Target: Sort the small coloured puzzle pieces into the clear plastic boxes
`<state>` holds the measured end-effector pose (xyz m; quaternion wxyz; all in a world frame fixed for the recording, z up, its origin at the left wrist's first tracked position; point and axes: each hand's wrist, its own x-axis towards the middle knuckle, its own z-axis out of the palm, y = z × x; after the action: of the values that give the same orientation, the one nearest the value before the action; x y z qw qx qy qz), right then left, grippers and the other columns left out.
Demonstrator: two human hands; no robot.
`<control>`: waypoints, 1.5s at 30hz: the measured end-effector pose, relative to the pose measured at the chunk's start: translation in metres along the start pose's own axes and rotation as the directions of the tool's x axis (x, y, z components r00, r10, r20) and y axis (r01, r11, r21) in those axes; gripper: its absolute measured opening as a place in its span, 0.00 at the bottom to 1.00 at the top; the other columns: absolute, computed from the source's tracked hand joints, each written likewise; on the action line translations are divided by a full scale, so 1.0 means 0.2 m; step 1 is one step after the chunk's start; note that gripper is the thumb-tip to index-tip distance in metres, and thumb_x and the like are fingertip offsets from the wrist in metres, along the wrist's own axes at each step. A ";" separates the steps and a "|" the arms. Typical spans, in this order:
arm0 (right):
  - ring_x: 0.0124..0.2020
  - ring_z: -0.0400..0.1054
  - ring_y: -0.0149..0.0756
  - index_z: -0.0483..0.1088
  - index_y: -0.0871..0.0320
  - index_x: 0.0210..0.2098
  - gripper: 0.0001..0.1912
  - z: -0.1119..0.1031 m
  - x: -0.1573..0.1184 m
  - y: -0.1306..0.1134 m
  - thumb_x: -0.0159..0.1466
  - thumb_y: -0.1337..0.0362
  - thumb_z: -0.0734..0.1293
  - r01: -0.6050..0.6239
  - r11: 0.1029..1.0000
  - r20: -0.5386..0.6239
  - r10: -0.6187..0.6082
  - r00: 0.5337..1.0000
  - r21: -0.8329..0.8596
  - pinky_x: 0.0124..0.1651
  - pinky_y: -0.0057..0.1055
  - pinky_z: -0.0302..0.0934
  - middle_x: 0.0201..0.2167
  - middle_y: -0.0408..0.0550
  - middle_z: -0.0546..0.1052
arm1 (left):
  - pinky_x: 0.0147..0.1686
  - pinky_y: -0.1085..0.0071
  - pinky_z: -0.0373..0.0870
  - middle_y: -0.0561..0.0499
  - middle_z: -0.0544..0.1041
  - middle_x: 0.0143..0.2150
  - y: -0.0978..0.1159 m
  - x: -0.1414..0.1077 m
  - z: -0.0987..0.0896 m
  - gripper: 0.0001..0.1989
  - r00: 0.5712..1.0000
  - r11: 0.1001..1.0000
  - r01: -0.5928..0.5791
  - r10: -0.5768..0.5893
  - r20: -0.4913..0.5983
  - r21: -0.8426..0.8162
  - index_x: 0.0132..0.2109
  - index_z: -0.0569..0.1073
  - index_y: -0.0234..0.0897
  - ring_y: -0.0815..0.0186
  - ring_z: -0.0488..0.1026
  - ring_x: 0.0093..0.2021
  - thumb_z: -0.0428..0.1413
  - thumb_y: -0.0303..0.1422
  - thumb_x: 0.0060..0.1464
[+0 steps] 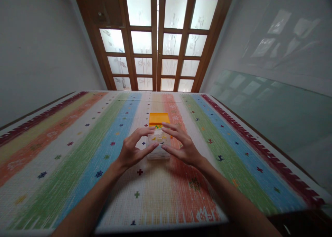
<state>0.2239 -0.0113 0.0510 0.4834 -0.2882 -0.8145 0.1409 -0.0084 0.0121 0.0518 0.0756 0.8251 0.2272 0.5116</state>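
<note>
A small clear plastic box (158, 157) sits on the cloth in front of me, with small yellow pieces (162, 139) showing in it. Behind it is an orange tray or lid (159, 118), with some green bits at its near edge. My left hand (133, 144) curves over the box's left side, thumb and fingers apart. From the right, my right hand (183, 143) mirrors it, fingers spread and thumb pointing inward. The fingertips of both hands come close together above the box. Whether any fingertip touches the clear plastic is hard to make out.
A striped, patterned cloth (114, 116) covers the long table. Brown-framed glass doors (155, 40) stand beyond the far end, with plain walls (38, 40) at both sides. A pale glass-like panel (272, 109) runs along the right wall.
</note>
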 end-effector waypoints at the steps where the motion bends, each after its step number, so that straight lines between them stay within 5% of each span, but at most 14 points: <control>1: 0.66 0.63 0.45 0.64 0.40 0.66 0.29 0.00 0.00 0.00 0.68 0.63 0.70 0.014 1.000 -0.008 -0.014 1.000 0.006 0.67 0.53 0.59 0.65 0.49 0.68 | 0.55 0.57 0.78 0.41 0.81 0.53 0.00 0.00 0.00 0.16 1.000 1.000 -0.007 0.007 -0.004 -0.005 0.53 0.72 0.39 0.58 0.79 0.54 0.63 0.33 0.60; 26: 0.58 0.70 0.43 0.73 0.39 0.59 0.20 0.01 -0.01 0.05 0.69 0.63 0.69 0.048 0.999 -0.024 -0.048 0.999 0.012 0.61 0.50 0.66 0.58 0.48 0.74 | 0.55 0.54 0.77 0.40 0.81 0.54 -0.03 -0.02 0.02 0.11 1.000 0.999 -0.011 0.011 0.004 -0.034 0.50 0.74 0.39 0.57 0.78 0.56 0.63 0.31 0.60; 37: 0.59 0.70 0.43 0.71 0.42 0.60 0.21 0.00 -0.01 0.04 0.69 0.64 0.67 -0.003 1.000 -0.022 0.003 1.000 -0.001 0.62 0.51 0.64 0.58 0.49 0.75 | 0.56 0.56 0.78 0.38 0.78 0.56 -0.05 -0.03 0.03 0.19 0.991 0.982 0.130 -0.124 0.055 -0.138 0.56 0.72 0.37 0.56 0.76 0.58 0.63 0.31 0.58; 45: 0.59 0.70 0.43 0.69 0.46 0.61 0.24 0.01 -0.03 0.07 0.67 0.64 0.69 -0.049 0.999 0.003 0.049 0.999 0.008 0.62 0.48 0.65 0.57 0.51 0.74 | 0.56 0.58 0.77 0.41 0.79 0.54 -0.07 -0.04 0.02 0.23 0.987 0.994 0.104 -0.100 0.123 -0.023 0.59 0.70 0.38 0.57 0.78 0.54 0.62 0.31 0.57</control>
<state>0.2292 -0.0042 0.0392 0.4796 -0.3061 -0.8073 0.1565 -0.0123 0.0204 0.0385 0.1277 0.8409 0.2565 0.4591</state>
